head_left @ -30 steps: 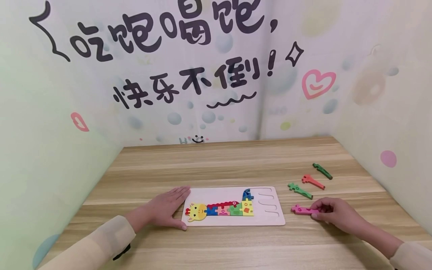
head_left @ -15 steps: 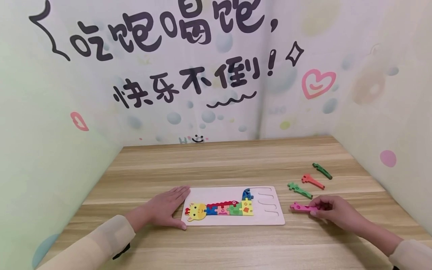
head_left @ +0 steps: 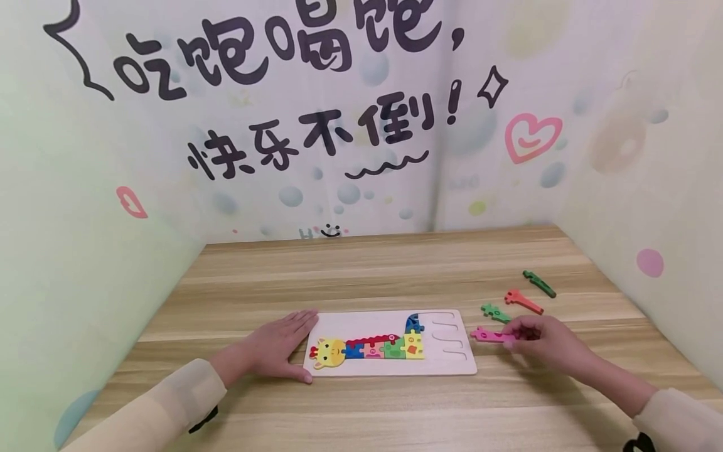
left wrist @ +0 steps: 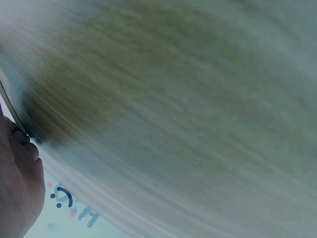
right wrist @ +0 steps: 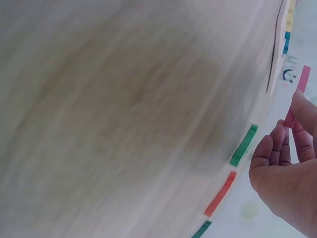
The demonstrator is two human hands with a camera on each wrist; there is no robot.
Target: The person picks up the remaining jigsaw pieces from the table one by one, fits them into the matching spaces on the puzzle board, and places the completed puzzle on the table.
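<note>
A pale wooden puzzle board [head_left: 361, 322] lies on the table, bearing a giraffe head [head_left: 328, 353] and several coloured body pieces. Curved outlines mark the board's right end. My left hand [head_left: 282, 348] rests at the board's left end, fingers extended, the thumb by its near corner; only its edge shows in the left wrist view. Just off the board's right side, my right hand [head_left: 546, 344] pinches a pink puzzle piece [head_left: 489, 336] between thumb and fingers. The right wrist view shows the pink piece [right wrist: 304, 79] held up off the table.
Beyond the right hand lie three loose pieces: a light green piece [head_left: 494, 312], partly covered by the hand, an orange-red piece [head_left: 524, 301] and a dark green piece [head_left: 539, 284]. Printed fabric walls [head_left: 271, 213] enclose the wooden table [head_left: 350, 270].
My right hand has carried the pink piece left and away from me, closer to the board, and now covers part of the light green piece. The left hand stays in place.
</note>
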